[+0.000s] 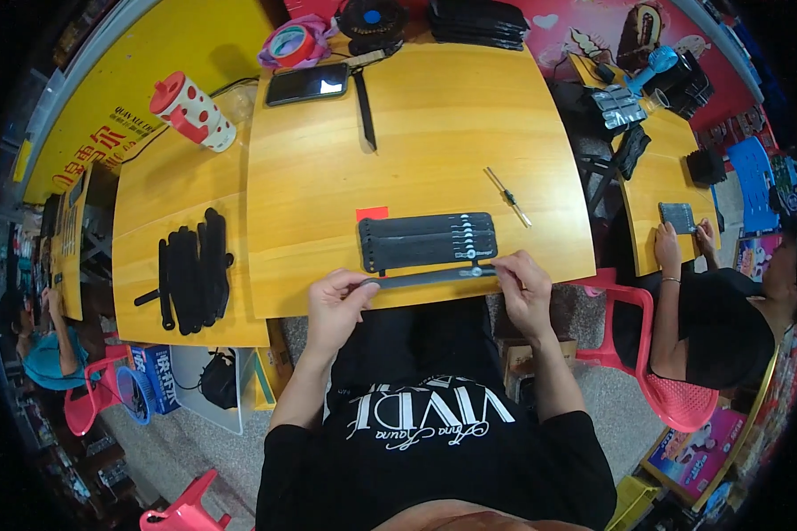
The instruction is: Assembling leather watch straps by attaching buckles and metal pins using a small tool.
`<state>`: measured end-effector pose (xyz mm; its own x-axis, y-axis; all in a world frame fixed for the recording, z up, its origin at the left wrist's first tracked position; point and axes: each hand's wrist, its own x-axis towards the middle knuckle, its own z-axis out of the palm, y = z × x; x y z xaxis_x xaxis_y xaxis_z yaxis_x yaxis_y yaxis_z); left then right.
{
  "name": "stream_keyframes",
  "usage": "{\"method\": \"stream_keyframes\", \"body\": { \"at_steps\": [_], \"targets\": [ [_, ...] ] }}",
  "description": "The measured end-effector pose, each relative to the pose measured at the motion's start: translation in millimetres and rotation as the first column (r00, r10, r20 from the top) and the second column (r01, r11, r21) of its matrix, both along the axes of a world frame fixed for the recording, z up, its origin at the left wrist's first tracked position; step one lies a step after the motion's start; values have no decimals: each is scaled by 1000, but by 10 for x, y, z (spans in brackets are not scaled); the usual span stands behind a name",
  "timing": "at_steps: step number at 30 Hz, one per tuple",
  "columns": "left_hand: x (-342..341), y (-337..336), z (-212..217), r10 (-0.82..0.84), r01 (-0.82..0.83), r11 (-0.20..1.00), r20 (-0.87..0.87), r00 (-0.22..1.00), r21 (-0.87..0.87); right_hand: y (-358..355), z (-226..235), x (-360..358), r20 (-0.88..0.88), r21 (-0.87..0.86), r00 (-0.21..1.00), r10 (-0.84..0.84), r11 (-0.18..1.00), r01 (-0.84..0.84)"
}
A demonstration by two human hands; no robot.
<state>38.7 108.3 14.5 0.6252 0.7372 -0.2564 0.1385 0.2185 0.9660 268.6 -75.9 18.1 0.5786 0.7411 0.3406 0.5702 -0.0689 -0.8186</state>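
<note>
A narrow black strap [421, 280] is stretched level along the near edge of the wooden table, held at both ends. My left hand [336, 303] pinches its left end between thumb and fingers. At the other end, my right hand [524, 288] has its fingers closed on the strap beside a small pale printed tag. Just beyond it lies a flat row of similar black straps [425, 242], side by side, with white marks at their right ends. A red patch [373, 213] shows at the row's far left corner.
A thin pen-like tool [508, 196] lies to the right. Loose black straps [195, 273] are heaped on the left table. Farther back are a phone [307, 84], a single black strap [365, 111], tape [289, 44] and a spotted cup [195, 113]. A co-worker [717, 327] sits at right.
</note>
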Motion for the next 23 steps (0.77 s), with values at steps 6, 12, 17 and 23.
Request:
{"method": "stream_keyframes", "body": {
  "at_steps": [6,12,17,23],
  "targets": [
    [75,69,-86,67,-70,997,-84,994,-36,91,-121,61,-91,-37,993,-71,997,68],
    [121,111,-76,65,-71,997,-146,987,-36,124,-111,99,-108,-84,991,-79,994,71],
    [127,104,-64,64,-68,997,-170,983,-22,155,-143,90,-33,-57,995,-98,994,96],
    [123,100,-67,75,-77,997,-180,981,-5,139,-179,74,-83,-73,986,-143,988,137]
  ]
}}
